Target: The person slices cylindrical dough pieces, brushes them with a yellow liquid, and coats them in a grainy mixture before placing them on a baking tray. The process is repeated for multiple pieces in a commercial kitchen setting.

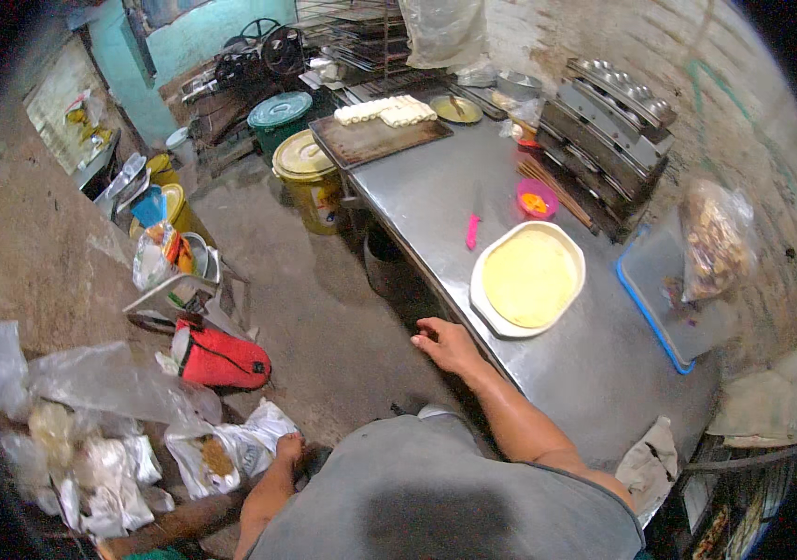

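Observation:
My right hand (450, 347) hovers beside the long edge of the metal table, its fingers loosely bent and apart with nothing in them. Nearest to it on the table is a white oval dish (481, 301) filled with a smooth pale yellow mass (531, 278). Low on the left, my left hand (292, 450) is at the edge of a white plastic bag (263, 431) with brown grainy stuff (218, 457) in it. The fingers of that hand are mostly hidden, so its grip cannot be made out.
On the metal table (417, 201) are a pink-handled tool (473, 231), a pink bowl (537, 198), a baking tray (361, 149) with white rolls (385, 111), and a blue-rimmed clear container (655, 317). A yellow lidded bucket (310, 191) stands beside it. A red bag (223, 357) lies left.

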Motion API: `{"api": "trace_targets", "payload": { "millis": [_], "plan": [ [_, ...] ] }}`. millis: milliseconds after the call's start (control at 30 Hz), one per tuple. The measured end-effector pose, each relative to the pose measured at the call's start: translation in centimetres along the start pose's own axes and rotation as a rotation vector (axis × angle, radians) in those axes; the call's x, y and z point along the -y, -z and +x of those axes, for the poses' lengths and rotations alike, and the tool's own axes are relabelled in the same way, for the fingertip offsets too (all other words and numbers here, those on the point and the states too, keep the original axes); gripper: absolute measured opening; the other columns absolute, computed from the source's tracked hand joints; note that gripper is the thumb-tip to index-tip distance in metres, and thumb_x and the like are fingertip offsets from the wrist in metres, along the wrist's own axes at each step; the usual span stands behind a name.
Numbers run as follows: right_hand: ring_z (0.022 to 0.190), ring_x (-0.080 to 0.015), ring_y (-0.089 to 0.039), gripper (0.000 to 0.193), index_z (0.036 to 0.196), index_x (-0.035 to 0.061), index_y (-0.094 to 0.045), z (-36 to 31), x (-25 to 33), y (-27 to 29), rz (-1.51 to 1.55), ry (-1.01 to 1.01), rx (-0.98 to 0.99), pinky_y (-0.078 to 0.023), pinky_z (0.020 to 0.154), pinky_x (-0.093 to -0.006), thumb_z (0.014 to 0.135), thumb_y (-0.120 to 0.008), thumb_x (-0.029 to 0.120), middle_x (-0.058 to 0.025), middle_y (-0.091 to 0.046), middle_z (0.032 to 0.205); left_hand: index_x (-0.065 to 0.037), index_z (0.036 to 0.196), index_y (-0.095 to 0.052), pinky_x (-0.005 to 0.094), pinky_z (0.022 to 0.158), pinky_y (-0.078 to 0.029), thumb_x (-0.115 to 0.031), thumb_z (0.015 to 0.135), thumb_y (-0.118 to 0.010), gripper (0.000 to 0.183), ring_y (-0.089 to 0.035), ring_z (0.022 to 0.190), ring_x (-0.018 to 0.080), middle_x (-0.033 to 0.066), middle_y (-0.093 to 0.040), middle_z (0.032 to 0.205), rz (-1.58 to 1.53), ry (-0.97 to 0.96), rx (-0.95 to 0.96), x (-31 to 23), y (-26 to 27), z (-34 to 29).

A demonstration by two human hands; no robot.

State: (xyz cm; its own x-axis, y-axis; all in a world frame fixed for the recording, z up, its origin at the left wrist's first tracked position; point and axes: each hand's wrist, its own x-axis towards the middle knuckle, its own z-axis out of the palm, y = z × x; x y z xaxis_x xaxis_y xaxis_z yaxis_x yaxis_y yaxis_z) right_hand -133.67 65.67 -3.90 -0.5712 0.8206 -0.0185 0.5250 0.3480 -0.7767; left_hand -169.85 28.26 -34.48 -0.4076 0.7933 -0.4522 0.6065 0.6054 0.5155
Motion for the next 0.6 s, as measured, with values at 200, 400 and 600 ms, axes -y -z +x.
{"api": "trace_targets", "payload": {
  "millis": [200, 400, 600],
  "plan": [
    [0.099, -0.0345, -0.071, 0.047, 0.128, 0.0052, -0.066, 8.1, 0.1, -1.8, 0.003, -0.119, -0.040, -0.055, 0.088, -0.0420, 0.090, -0.074, 0.032, -0.0169, -0.074, 0.108, -0.006, 0.086, -0.070, 0.0363, 0.064, -0.050, -0.016, 0.087, -0.066, 0.010, -0.060, 0.065, 0.0170, 0.0010, -0.064, 0.070, -0.529, 0.254, -0.006, -5.9, 9.2, 14.1],
    [0.097, -0.0295, -0.072, 0.047, 0.128, 0.0045, -0.066, 21.6, 1.1, -4.9, 0.096, -0.139, -0.018, -0.055, 0.087, -0.0395, 0.091, -0.073, 0.032, -0.0153, -0.075, 0.107, -0.006, 0.090, -0.073, 0.0393, 0.070, -0.051, -0.025, 0.090, -0.066, 0.020, -0.065, 0.072, 0.0223, 0.0092, -0.071, 0.078, -0.144, 0.019, 0.031, -1.6, 16.0, 27.3],
    [0.087, -0.0115, -0.065, 0.036, 0.124, 0.0010, -0.068, 42.5, 3.4, -5.4, 0.264, 0.023, -0.103, -0.053, 0.080, -0.0294, 0.095, -0.072, 0.023, -0.0051, -0.072, 0.095, -0.004, 0.095, -0.075, 0.0386, 0.079, -0.054, -0.020, 0.086, -0.075, 0.018, -0.069, 0.086, 0.0214, 0.0081, -0.075, 0.091, -0.414, 0.349, -0.129, -1.3, 23.8, 36.8]
  ]
}}
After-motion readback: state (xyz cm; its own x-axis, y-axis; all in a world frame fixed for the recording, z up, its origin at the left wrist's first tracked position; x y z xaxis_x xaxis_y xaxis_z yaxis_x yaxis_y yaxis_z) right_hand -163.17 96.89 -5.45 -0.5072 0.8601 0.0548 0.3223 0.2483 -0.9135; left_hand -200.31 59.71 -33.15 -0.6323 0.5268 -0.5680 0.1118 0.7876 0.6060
